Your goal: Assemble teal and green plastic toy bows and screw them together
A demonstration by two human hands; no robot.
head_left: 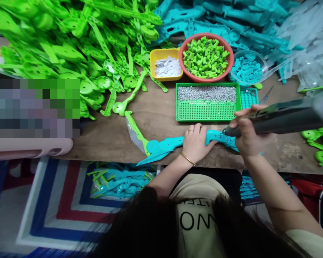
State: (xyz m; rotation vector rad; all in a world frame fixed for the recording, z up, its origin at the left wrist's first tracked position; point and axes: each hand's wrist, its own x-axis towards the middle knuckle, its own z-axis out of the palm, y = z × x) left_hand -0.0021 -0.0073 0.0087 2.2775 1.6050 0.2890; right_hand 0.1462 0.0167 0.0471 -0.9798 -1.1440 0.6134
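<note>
A long, curved blue plastic part [167, 144] lies near the table's front edge. Joined to its left end is a green plastic arm with a clear blade-like piece [136, 132]. My left hand [195, 143] is closed over the middle of the blue part, pressing it on the table. In my right hand [246, 136] is a dark electric screwdriver [285, 114], its body slanting up to the right. The screwdriver's tip meets the blue part just right of my left hand. Behind them stands a green perforated tray [204, 111] with many small silvery screws [207, 93].
Behind the tray are a yellow dish [152, 64] of white strips, a red bowl [181, 61] of green pieces and a clear tub [265, 70] of blue bits. Heaps of green parts [70, 50], blue parts [218, 25] and clear parts [312, 43] cover the back.
</note>
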